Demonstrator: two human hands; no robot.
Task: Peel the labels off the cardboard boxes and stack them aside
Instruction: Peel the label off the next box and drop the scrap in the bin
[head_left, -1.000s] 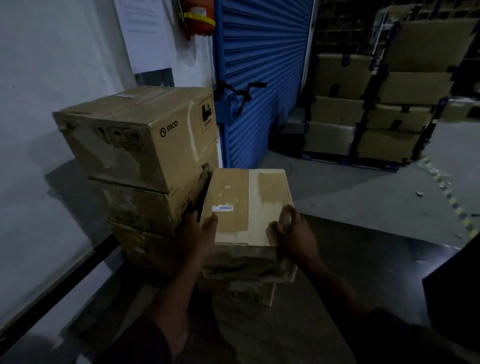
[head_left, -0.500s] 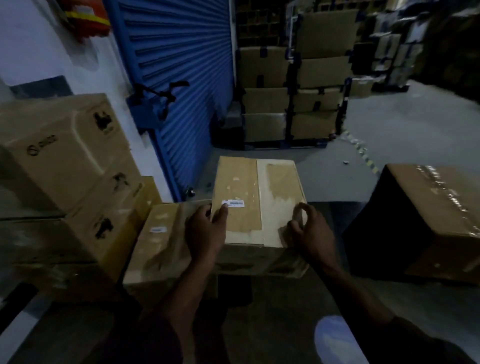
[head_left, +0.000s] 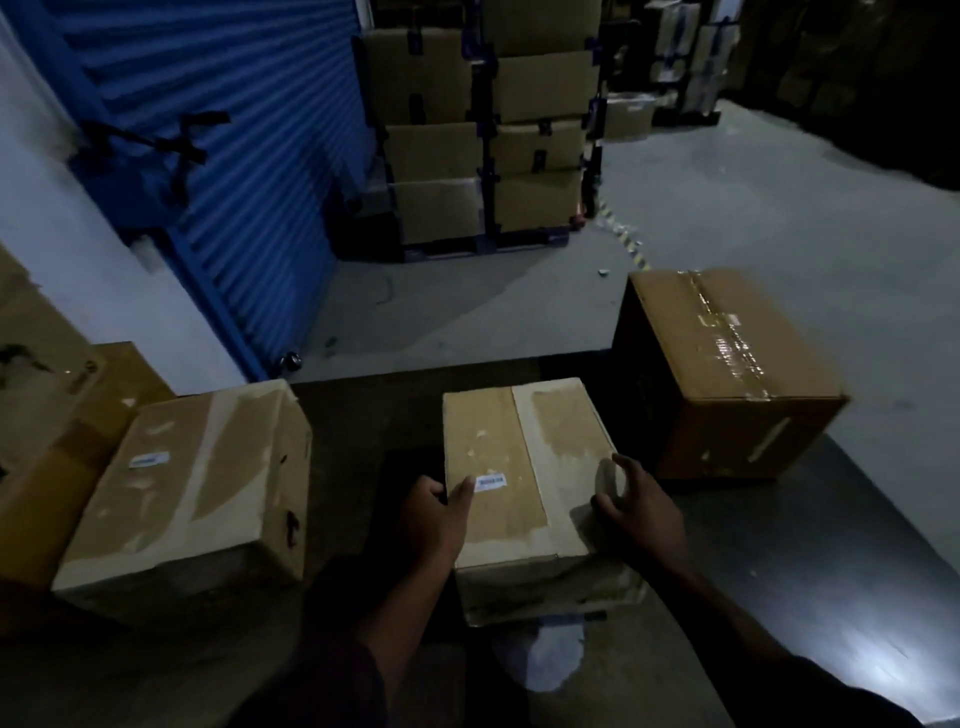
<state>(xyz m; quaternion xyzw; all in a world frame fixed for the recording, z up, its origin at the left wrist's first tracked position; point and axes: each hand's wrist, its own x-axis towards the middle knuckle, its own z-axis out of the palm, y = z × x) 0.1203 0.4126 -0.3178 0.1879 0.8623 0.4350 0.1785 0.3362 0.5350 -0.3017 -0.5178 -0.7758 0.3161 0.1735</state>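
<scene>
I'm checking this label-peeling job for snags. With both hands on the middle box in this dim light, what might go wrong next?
1. The left hand and right hand grip only the near end of the middle box; it may tip or slip if not fully set down.
2. Its small white label sits on already scuffed cardboard, so it could tear in the dim light.
3. The left box also carries a label that may be missed.

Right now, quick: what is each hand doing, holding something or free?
Left hand: grips the left edge of the middle box, thumb on top.
Right hand: fingers spread on the same box's right edge; grip cannot be told.
</scene>
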